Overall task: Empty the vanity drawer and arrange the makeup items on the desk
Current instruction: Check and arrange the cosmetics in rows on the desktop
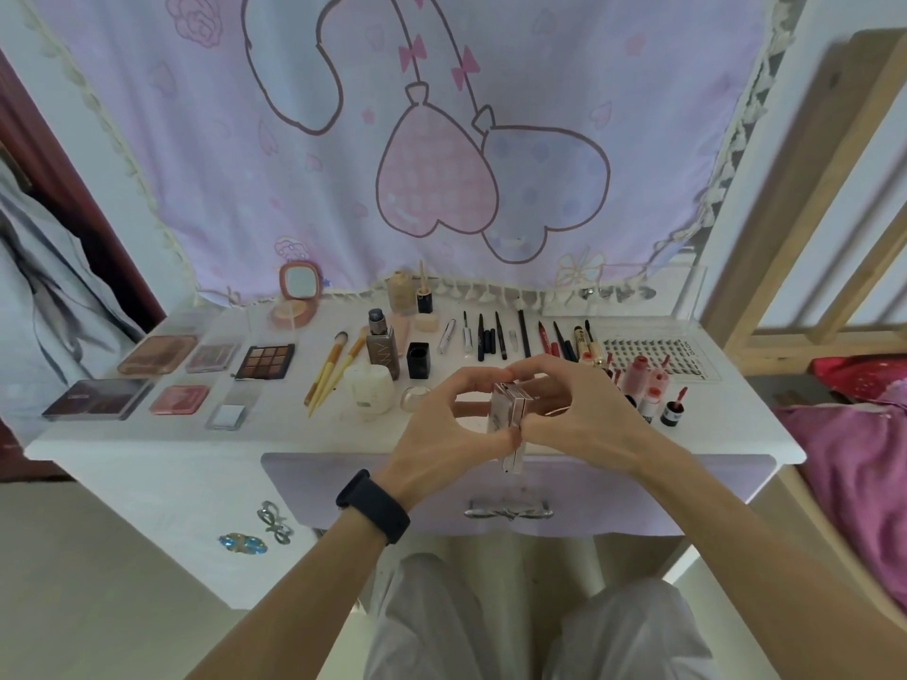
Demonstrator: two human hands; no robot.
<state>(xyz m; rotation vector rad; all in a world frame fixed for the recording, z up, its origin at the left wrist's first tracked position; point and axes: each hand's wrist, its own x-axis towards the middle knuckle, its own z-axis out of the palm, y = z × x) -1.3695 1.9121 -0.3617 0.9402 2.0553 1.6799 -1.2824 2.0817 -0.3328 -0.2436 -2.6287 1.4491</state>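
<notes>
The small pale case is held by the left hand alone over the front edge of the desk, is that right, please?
Not quite: in the head view both the left hand and the right hand hold the small pale case, over the front edge of the desk.

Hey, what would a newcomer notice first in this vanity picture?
The left hand and right hand grip slim pale cases together at centre, above the front edge of the white desk. Behind hangs a lilac cloth with heart balloons; makeup lies in neat rows across the desk.
</notes>
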